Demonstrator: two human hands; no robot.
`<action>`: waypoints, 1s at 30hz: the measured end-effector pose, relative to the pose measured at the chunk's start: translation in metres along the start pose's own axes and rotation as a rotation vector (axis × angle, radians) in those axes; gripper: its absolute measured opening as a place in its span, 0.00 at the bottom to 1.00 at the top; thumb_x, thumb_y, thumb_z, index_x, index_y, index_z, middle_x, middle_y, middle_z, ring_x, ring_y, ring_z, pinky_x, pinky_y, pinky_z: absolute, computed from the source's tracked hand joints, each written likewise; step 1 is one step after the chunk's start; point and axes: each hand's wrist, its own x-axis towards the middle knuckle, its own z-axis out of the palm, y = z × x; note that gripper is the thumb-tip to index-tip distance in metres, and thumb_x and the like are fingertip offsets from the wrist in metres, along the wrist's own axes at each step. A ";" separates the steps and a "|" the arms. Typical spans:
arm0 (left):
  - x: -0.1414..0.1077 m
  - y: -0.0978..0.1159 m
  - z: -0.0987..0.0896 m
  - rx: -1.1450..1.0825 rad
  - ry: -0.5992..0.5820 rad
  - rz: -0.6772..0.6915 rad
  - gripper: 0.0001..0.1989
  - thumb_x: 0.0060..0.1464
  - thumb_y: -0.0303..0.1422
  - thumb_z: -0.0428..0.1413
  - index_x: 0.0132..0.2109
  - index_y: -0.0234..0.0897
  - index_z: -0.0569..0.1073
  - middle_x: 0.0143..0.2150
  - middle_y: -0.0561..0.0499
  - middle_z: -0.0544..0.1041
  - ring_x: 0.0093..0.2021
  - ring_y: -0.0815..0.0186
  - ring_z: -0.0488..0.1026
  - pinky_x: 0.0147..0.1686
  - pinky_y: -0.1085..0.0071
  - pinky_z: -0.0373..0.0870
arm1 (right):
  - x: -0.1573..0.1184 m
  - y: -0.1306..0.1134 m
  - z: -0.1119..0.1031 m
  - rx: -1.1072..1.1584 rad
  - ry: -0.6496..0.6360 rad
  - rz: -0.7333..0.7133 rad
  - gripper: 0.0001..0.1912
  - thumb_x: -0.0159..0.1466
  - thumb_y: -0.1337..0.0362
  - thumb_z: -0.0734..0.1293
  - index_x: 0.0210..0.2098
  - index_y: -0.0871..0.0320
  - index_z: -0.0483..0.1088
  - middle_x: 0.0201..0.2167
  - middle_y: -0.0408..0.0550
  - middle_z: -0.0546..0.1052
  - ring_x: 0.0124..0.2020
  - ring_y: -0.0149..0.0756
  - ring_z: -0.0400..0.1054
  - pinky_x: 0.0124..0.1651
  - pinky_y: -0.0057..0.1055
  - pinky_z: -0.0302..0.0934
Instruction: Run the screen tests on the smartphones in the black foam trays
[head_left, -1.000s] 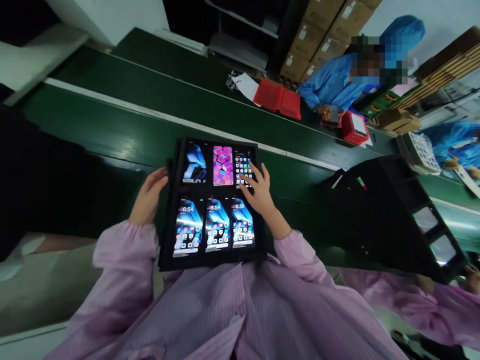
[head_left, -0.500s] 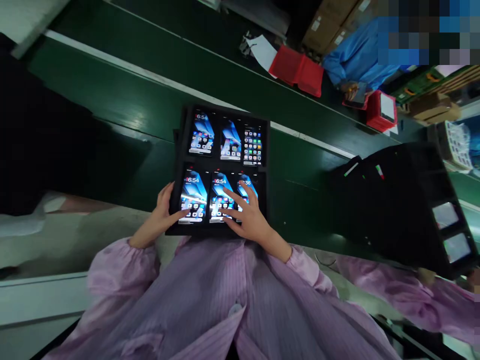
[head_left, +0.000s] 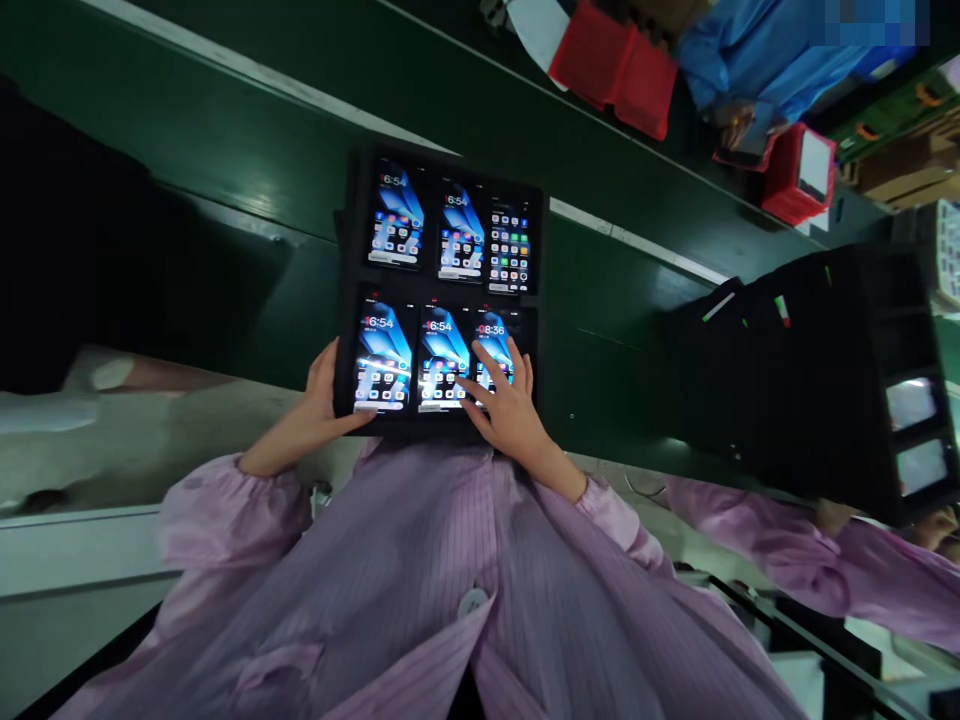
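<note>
A black tray (head_left: 420,284) close to my body holds several lit phones in two rows. My left hand (head_left: 319,405) grips the tray's near left side, its fingers along the outer edge and its thumb by the lower-left phone (head_left: 382,350). Spread fingers of my right hand (head_left: 514,410) lie over the lower-right phone (head_left: 493,325), partly covering its screen. The thumb and a finger reach toward the lower-middle phone (head_left: 442,345). In the far row, the left phone (head_left: 395,215) and middle phone (head_left: 460,235) show home screens. The far-right phone (head_left: 510,245) shows an app grid.
The tray is on a green workbench (head_left: 600,310) with a white line. Dark trays (head_left: 810,380) stand at right, two slots bright, near another person's pink sleeve (head_left: 877,570). Red folders (head_left: 615,65) and a red stack (head_left: 799,175) lie across the bench. Dark material (head_left: 75,240) covers the left.
My right hand has shifted right, from the lower-middle phone to the lower-right one. The far-middle phone now shows a clock. My left hand still holds the tray's side, and the view has tilted slightly.
</note>
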 end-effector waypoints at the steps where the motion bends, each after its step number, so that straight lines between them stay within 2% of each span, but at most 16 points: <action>1: 0.000 0.002 0.002 0.007 0.020 -0.010 0.64 0.45 0.62 0.68 0.80 0.42 0.50 0.77 0.32 0.59 0.79 0.38 0.55 0.75 0.34 0.55 | -0.002 0.003 -0.001 0.006 0.009 -0.007 0.22 0.75 0.59 0.68 0.67 0.39 0.74 0.81 0.41 0.58 0.85 0.59 0.33 0.79 0.74 0.43; 4: 0.003 0.008 0.006 0.040 0.090 -0.062 0.64 0.40 0.59 0.71 0.77 0.40 0.56 0.75 0.32 0.62 0.80 0.37 0.52 0.76 0.32 0.51 | -0.018 0.017 -0.005 0.045 0.065 -0.044 0.22 0.74 0.61 0.69 0.66 0.39 0.75 0.79 0.41 0.62 0.84 0.57 0.36 0.80 0.70 0.44; 8: 0.009 0.019 0.009 0.030 0.181 -0.155 0.61 0.37 0.53 0.74 0.74 0.38 0.62 0.74 0.32 0.62 0.81 0.38 0.50 0.77 0.35 0.52 | -0.045 0.036 -0.012 0.079 0.180 -0.072 0.14 0.73 0.63 0.70 0.53 0.44 0.83 0.74 0.42 0.71 0.84 0.59 0.41 0.79 0.69 0.51; 13: 0.013 0.029 0.007 0.028 0.181 -0.199 0.62 0.36 0.51 0.74 0.75 0.36 0.61 0.74 0.30 0.59 0.81 0.38 0.47 0.78 0.36 0.50 | -0.059 0.040 -0.013 0.067 0.180 -0.081 0.12 0.72 0.63 0.69 0.46 0.45 0.86 0.70 0.42 0.76 0.83 0.59 0.44 0.77 0.68 0.56; 17: 0.011 0.028 0.001 -0.007 0.147 -0.149 0.61 0.40 0.56 0.73 0.76 0.40 0.60 0.75 0.33 0.60 0.81 0.39 0.50 0.78 0.34 0.49 | -0.054 0.039 -0.010 0.060 0.193 -0.031 0.12 0.74 0.63 0.68 0.44 0.47 0.86 0.72 0.42 0.74 0.82 0.58 0.46 0.77 0.68 0.57; 21: 0.008 0.023 -0.004 -0.061 0.116 -0.077 0.54 0.48 0.58 0.69 0.76 0.45 0.60 0.75 0.36 0.63 0.80 0.43 0.54 0.77 0.34 0.50 | -0.042 0.037 -0.009 0.074 0.246 0.086 0.12 0.75 0.63 0.67 0.49 0.47 0.85 0.77 0.42 0.66 0.83 0.58 0.44 0.79 0.68 0.53; 23: 0.007 0.021 -0.006 -0.094 0.116 -0.085 0.52 0.51 0.58 0.68 0.76 0.44 0.62 0.74 0.37 0.63 0.79 0.44 0.56 0.77 0.35 0.51 | -0.034 0.031 -0.009 0.088 0.222 0.067 0.13 0.75 0.63 0.68 0.53 0.46 0.84 0.78 0.41 0.64 0.84 0.58 0.40 0.80 0.69 0.51; 26: 0.008 0.021 -0.008 -0.159 0.117 -0.133 0.48 0.52 0.57 0.66 0.74 0.42 0.64 0.73 0.36 0.63 0.77 0.45 0.60 0.77 0.38 0.54 | -0.020 0.016 -0.008 0.114 0.106 -0.058 0.13 0.74 0.62 0.70 0.55 0.44 0.83 0.79 0.39 0.63 0.84 0.57 0.37 0.81 0.68 0.45; 30: 0.011 0.023 -0.008 -0.223 0.141 -0.141 0.42 0.55 0.52 0.65 0.72 0.44 0.67 0.73 0.39 0.64 0.76 0.47 0.63 0.76 0.41 0.59 | -0.005 -0.003 -0.003 0.098 -0.053 -0.186 0.12 0.73 0.58 0.71 0.53 0.41 0.84 0.79 0.36 0.63 0.84 0.57 0.38 0.82 0.68 0.39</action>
